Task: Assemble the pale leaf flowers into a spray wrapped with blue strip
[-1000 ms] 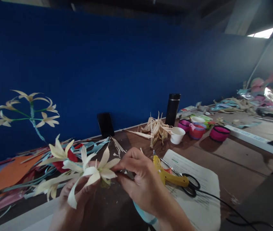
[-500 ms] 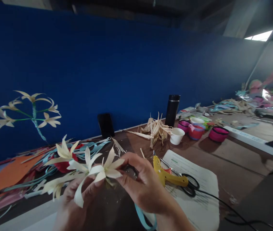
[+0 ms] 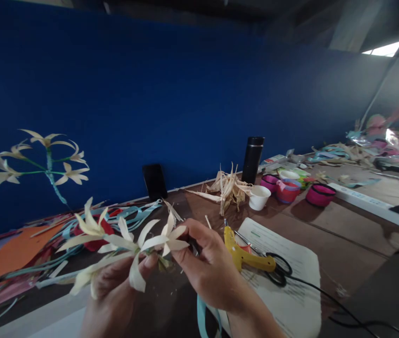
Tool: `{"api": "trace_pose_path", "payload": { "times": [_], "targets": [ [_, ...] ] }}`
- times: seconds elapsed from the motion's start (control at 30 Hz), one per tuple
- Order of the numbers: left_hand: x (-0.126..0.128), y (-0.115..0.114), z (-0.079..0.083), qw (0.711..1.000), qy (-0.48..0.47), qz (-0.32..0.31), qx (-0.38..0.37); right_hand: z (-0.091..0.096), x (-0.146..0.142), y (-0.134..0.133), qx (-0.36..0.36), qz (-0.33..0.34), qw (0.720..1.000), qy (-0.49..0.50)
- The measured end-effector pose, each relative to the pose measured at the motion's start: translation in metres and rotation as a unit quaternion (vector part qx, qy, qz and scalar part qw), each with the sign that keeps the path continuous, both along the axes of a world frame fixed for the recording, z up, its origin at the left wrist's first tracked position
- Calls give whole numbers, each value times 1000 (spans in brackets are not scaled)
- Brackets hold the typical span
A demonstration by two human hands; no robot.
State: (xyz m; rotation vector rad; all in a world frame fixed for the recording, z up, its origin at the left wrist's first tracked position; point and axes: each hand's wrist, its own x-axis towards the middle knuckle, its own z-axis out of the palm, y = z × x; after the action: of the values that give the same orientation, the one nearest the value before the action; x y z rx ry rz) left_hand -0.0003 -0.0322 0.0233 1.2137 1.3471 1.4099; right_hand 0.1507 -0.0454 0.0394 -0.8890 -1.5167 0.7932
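Observation:
A spray of cream corn-husk flowers (image 3: 137, 272) is held low in front of me. My left hand (image 3: 116, 293) is closed around it from below, its fingers partly hidden by petals. With thumb and forefinger, my right hand (image 3: 213, 270) pinches a petal of the rightmost flower (image 3: 168, 237). More blooms of the spray spread left over the left hand, one with upright petals (image 3: 90, 223). A light blue ribbon (image 3: 202, 314) hangs below the right wrist. Just right of that hand lie a yellow glue gun (image 3: 252, 259) and black-handled scissors (image 3: 287, 267) on a printed sheet (image 3: 299, 291).
A finished flower stem (image 3: 49, 173) stands at the left against the blue wall (image 3: 199, 94). Dry husks (image 3: 227, 190), a white cup (image 3: 259, 198), a black bottle (image 3: 253, 162), a dark phone (image 3: 154, 181) and a power strip (image 3: 371, 206) line the table. Black cords run at lower right.
The flowers in my hands have turned and shifted slightly right, with the rightmost bloom now more side-on. My right hand still pinches at its petals.

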Motion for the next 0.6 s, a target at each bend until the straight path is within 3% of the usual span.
{"api": "trace_pose_path", "payload": {
  "times": [0.1, 0.27, 0.4, 0.6],
  "targets": [
    [-6, 4, -6, 999, -11, -25, -30, 1, 0, 0, -7, 1, 1000, -7],
    [-10, 6, -14, 999, -35, -5, -12, 2, 3, 2, -56, 49, 997, -8],
    [-5, 5, -11, 999, -5, 30, 12, -1, 3, 4, -74, 58, 996, 6],
    [1, 3, 0, 999, -6, 34, -18, 0, 0, 7, -95, 34, 994, 30]
  ]
}}
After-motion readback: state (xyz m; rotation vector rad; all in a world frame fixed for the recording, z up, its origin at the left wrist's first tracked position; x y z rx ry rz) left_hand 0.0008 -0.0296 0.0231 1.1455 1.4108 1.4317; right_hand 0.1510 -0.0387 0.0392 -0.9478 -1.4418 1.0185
